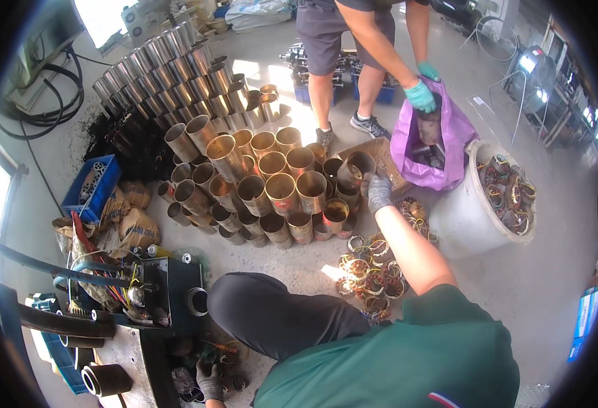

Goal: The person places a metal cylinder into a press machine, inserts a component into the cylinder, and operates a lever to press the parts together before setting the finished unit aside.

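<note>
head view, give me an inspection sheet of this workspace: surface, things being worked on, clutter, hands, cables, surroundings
Surface: grey floor, sunlit patches
Things: open metal cylinders, grouped upright; wire coils heaped
Clutter: crumpled brown bags
Hands: gloved; right hand at a cylinder's rim; left hand low beside dark machine, hold unclear
Cables: dark, looped, upper left
Surroundings: co-worker's gloved hands at purple bag; white bin beside it

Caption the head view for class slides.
Gloved right hand at a metal cylinder, another person's hands on a purple bag.
</note>
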Demonstrator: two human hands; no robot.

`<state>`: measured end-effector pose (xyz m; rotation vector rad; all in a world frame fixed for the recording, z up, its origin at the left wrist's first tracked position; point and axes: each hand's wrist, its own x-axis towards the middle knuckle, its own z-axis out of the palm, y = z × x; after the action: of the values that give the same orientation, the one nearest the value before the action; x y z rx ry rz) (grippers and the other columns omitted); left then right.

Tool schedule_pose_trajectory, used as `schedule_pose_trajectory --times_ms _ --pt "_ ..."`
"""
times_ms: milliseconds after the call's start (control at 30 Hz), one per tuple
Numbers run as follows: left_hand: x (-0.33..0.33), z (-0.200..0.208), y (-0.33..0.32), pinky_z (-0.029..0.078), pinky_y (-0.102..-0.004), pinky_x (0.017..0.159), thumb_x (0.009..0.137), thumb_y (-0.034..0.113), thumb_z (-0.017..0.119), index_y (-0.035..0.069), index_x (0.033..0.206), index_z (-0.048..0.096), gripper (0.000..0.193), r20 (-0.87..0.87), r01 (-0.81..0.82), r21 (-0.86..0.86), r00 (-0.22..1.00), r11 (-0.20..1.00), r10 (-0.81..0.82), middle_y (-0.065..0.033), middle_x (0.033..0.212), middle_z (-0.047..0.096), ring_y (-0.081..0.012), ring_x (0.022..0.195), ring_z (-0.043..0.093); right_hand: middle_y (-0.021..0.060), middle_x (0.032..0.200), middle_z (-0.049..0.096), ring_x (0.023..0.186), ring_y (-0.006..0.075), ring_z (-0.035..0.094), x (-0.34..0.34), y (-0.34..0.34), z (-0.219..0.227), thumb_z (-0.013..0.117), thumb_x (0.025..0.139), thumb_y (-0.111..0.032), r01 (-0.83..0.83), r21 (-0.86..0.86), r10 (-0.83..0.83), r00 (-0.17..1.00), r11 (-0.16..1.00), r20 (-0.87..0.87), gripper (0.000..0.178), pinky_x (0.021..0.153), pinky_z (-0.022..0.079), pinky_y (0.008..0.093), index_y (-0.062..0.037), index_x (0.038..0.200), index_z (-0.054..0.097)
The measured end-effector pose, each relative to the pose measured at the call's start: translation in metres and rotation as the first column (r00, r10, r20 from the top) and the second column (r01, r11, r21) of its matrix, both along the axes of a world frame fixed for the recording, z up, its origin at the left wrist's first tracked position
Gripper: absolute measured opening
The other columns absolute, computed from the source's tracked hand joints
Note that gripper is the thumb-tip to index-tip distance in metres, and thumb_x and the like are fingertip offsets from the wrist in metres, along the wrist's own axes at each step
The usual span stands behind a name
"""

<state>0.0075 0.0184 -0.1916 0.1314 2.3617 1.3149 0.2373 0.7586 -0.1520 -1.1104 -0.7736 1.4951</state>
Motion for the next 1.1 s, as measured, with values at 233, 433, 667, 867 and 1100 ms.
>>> schedule_pose_trajectory --times_ms 233,433,667,867,1100 --pt "-0.009 -0.049 -0.03 0.056 -0.0392 0.094 0.093 -0.009 0.06 0.006 0.145 0.048 0.055 0.081 0.038 -0.136 0.996 0.99 -0.027 -0.0142 0.131 0.063 -0.0276 0.113 0.063 0.0054 0.07 0.064 0.044 0.0128 0.053 -0.065 0.037 0.017 0.064 0.09 -0.007 -0.094 0.009 0.094 0.993 0.995 0.072 0.017 0.035 0.036 0.0282 -0.0061 0.106 0.059" --pt "-0.007 -0.067 -0.055 0.059 -0.0405 0.09 0.094 -0.004 0.066 0.005 0.142 0.049 0.052 0.164 -0.047 -0.053 0.985 0.997 0.055 -0.0144 0.129 0.064 -0.0262 0.108 0.066 0.0085 0.06 0.064 0.044 0.018 0.058 -0.12 0.084 0.02 0.065 0.09 -0.016 -0.214 -0.098 0.231 0.949 0.972 0.217 0.013 0.037 0.04 0.0341 -0.0039 0.092 0.068" --pt "-0.005 -0.053 -0.037 0.059 -0.0391 0.089 0.094 -0.002 0.069 0.004 0.141 0.051 0.051 0.162 0.004 -0.152 0.987 0.988 0.021 -0.0142 0.128 0.065 -0.0248 0.107 0.066 0.0056 0.07 0.068 0.053 0.0203 0.063 -0.141 0.087 -0.003 0.072 0.093 -0.027 -0.318 -0.235 0.366 0.909 0.918 0.2 0.018 0.045 0.051 0.0349 -0.0093 0.091 0.071" --pt "-0.007 -0.057 -0.026 0.059 -0.0383 0.089 0.093 -0.002 0.07 0.003 0.14 0.051 0.051 0.202 0.054 -0.189 0.979 0.981 -0.015 -0.014 0.128 0.066 -0.0241 0.107 0.066 0.0071 0.085 0.07 0.068 0.0172 0.066 -0.093 0.031 -0.037 0.065 0.099 -0.011 -0.221 0.072 0.223 0.975 0.973 -0.016 0.017 0.06 0.056 0.0309 -0.0078 0.116 0.066" --pt "-0.005 -0.071 -0.024 0.059 -0.0373 0.089 0.093 -0.001 0.071 0.003 0.139 0.052 0.05 0.255 0.136 -0.219 0.964 0.966 -0.078 -0.0139 0.127 0.067 -0.0233 0.107 0.066 0.009 0.081 0.068 0.066 0.0197 0.065 0.016 -0.164 -0.152 0.062 0.096 -0.007 -0.639 -0.09 0.644 0.746 0.764 0.168 0.017 0.06 0.055 0.0345 -0.0082 0.112 0.066"
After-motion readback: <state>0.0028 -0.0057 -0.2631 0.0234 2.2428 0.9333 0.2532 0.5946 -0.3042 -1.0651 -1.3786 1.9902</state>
